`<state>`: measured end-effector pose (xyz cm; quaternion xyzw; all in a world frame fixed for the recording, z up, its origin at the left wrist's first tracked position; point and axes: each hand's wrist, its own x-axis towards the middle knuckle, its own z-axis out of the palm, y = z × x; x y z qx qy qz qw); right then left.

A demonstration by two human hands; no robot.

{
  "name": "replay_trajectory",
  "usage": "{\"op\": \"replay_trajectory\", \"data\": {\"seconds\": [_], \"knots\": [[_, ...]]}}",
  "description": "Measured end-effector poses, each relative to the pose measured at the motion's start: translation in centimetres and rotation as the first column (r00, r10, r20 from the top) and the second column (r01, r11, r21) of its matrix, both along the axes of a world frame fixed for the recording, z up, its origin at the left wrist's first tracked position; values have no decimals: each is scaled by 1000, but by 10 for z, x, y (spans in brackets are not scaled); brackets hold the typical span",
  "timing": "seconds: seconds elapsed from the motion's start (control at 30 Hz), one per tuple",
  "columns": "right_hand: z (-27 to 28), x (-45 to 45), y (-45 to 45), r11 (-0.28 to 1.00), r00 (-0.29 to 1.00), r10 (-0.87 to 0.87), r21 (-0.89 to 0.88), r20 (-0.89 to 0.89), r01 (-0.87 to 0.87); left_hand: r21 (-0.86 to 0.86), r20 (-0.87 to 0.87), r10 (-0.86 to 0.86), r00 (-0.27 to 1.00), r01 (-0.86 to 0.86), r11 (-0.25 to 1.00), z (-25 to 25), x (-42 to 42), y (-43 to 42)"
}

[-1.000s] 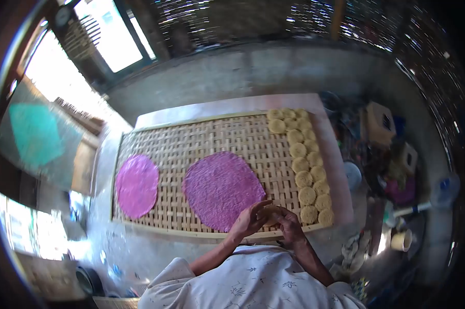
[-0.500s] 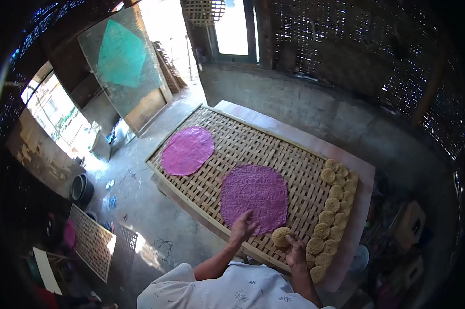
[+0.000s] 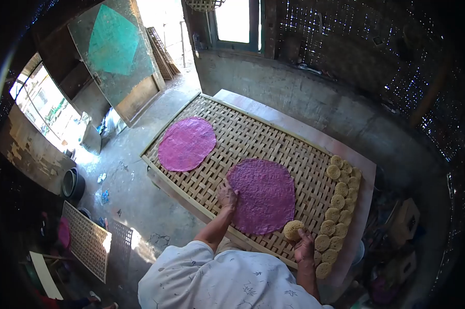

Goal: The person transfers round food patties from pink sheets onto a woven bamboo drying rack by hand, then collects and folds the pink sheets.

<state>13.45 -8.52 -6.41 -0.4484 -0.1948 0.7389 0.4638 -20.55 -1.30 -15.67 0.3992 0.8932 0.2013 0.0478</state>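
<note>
My right hand [image 3: 304,246] grips a round, rough golden-brown cake [image 3: 293,230] by its edge, just above the woven bamboo rack [image 3: 309,180]. My left hand [image 3: 227,196] is at the left edge of a round purple sheet [image 3: 263,198], its thumb over the rim and its fingers partly hidden; it looks closed on that edge. The sheet lies wrinkled on the rack. Farther left on the rack lies a second round sheet, bright pink [image 3: 187,144]. Rows of similar round cakes [image 3: 338,201] cover the rack's right end, close together.
The rack rests on a pale table [image 3: 364,190] beside a grey wall [image 3: 273,85]. Another woven rack [image 3: 86,238] leans at lower left, near dark tubs [image 3: 73,184] on the concrete floor [image 3: 139,170]. A door with a green diamond [image 3: 114,41] stands at upper left.
My left hand has moved from above the purple sheet's near edge to its left edge, and the sheet has shifted slightly right. My right hand still holds the cake. The view has shifted slightly.
</note>
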Motion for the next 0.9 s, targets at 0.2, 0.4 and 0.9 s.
{"op": "replay_trajectory", "data": {"seconds": [0.2,0.4,0.9], "knots": [[7,-78,5,998,997,-68,-7,-33,68,88,164,-33,986,18,996,-7,-16,8],[4,-124,8,1000,1000,-18,-6,-6,18,156,242,-125,962,89,984,-18,-45,20],[18,-173,34,996,996,77,51,33,-79,646,395,-138,908,-168,744,64,-205,92]]}}
